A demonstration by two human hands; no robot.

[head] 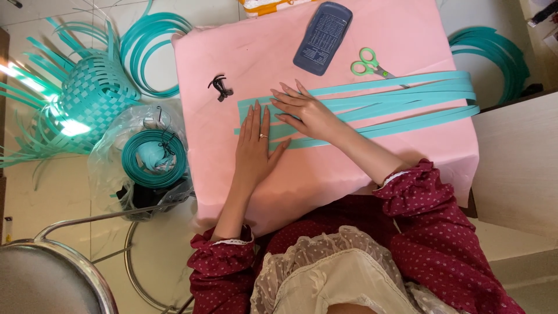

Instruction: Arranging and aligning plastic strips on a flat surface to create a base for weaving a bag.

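On the pink table (407, 35), both hands, left (254, 148) and right (305, 110), press flat, fingers spread, on teal strips (395, 102).

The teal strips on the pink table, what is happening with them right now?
A person in a dark red dotted top presses both hands flat on a row of teal strips laid side by side across the pink table. The left hand, with a ring, lies on the strip ends; the right hand lies just above it. Neither hand grips anything. Green-handled scissors, a dark blue case and a black clip lie untouched. A half-woven teal basket and a strip coil sit on the floor.
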